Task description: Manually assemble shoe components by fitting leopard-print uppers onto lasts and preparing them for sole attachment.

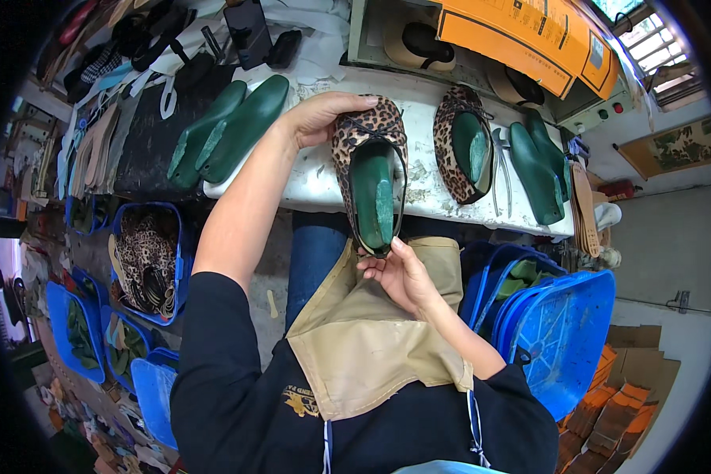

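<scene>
Between my hands is a leopard-print flat shoe (342,158) with a dark bow, fitted over a green shoe last (375,193). My left hand (320,118) grips it round the toe, thumb across the top. At the heel end, my right hand (403,276) pinches the edge with thumb and fingers. A second leopard-print shoe (448,146), also with a green last inside, lies on the white bench (419,189) to the right. Beside it rests a slim metal hand tool (499,170), its kind unclear. Loose green lasts lie at the left (249,126) and right (536,178).
Blue bins stand below the bench on both sides, one with leopard-print pieces (146,261) and an angled one (569,340) at the right. An orange cardboard sheet (529,39) covers a metal machine behind. A phone (247,31) stands at the back left.
</scene>
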Demonstrator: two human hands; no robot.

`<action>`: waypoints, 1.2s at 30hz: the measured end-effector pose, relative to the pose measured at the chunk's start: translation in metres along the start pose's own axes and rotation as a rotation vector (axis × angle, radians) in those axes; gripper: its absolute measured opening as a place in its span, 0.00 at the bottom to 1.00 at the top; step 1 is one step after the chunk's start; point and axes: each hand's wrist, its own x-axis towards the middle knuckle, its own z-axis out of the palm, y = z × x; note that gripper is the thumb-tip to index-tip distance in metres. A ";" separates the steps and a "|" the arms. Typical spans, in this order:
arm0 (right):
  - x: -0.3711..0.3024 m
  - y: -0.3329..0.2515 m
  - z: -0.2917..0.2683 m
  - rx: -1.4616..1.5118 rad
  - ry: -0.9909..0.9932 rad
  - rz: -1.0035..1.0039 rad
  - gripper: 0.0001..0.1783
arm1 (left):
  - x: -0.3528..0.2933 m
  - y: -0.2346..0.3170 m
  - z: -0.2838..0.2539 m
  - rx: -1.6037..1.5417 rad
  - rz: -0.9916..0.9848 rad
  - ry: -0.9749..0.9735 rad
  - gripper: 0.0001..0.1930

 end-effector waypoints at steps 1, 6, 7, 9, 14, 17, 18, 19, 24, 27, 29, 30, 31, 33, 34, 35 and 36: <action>0.001 0.000 -0.001 0.009 -0.009 -0.004 0.30 | 0.002 0.000 -0.001 0.000 0.000 0.000 0.20; 0.004 0.004 -0.005 0.037 -0.029 -0.004 0.30 | 0.010 0.001 -0.002 0.107 -0.107 -0.090 0.22; 0.004 0.004 -0.005 0.036 -0.031 0.000 0.30 | 0.011 0.001 -0.001 0.108 -0.107 -0.091 0.22; 0.004 0.003 -0.004 0.031 -0.034 0.000 0.31 | 0.011 0.003 0.004 0.304 -0.063 -0.021 0.23; 0.007 0.003 -0.001 0.025 -0.054 0.012 0.32 | 0.020 -0.001 0.010 0.650 0.079 0.070 0.23; 0.007 0.002 0.001 0.028 -0.064 0.011 0.31 | 0.029 -0.015 0.003 0.674 0.099 0.075 0.23; 0.007 0.001 0.001 0.042 -0.076 0.011 0.31 | 0.031 -0.019 0.001 0.649 0.050 0.092 0.23; 0.007 0.001 0.002 0.055 -0.088 0.011 0.30 | 0.034 -0.022 -0.001 0.650 0.050 0.092 0.23; 0.008 0.005 0.002 0.015 0.008 -0.150 0.29 | 0.036 -0.040 -0.002 0.346 0.090 0.236 0.18; 0.008 -0.011 0.024 -0.041 0.005 -0.288 0.29 | 0.032 -0.043 -0.006 0.139 0.143 0.273 0.15; 0.010 -0.019 0.039 -0.064 -0.013 -0.362 0.31 | 0.029 -0.042 -0.012 0.045 0.114 0.219 0.14; 0.011 -0.021 0.043 -0.081 -0.016 -0.390 0.32 | 0.028 -0.041 -0.012 0.046 0.118 0.222 0.14; 0.012 -0.022 0.045 -0.098 -0.019 -0.418 0.33 | 0.027 -0.040 -0.012 0.027 0.105 0.220 0.14; 0.014 -0.021 0.041 -0.111 -0.030 -0.423 0.32 | 0.025 -0.040 -0.011 0.006 0.095 0.220 0.14; 0.015 -0.021 0.040 -0.122 -0.037 -0.430 0.32 | 0.025 -0.040 -0.011 -0.013 0.112 0.200 0.14; 0.014 -0.022 0.041 -0.122 -0.040 -0.427 0.32 | 0.024 -0.041 -0.012 -0.032 0.127 0.181 0.14; 0.012 -0.024 0.042 -0.129 -0.027 -0.415 0.31 | 0.022 -0.041 -0.012 -0.034 0.129 0.184 0.14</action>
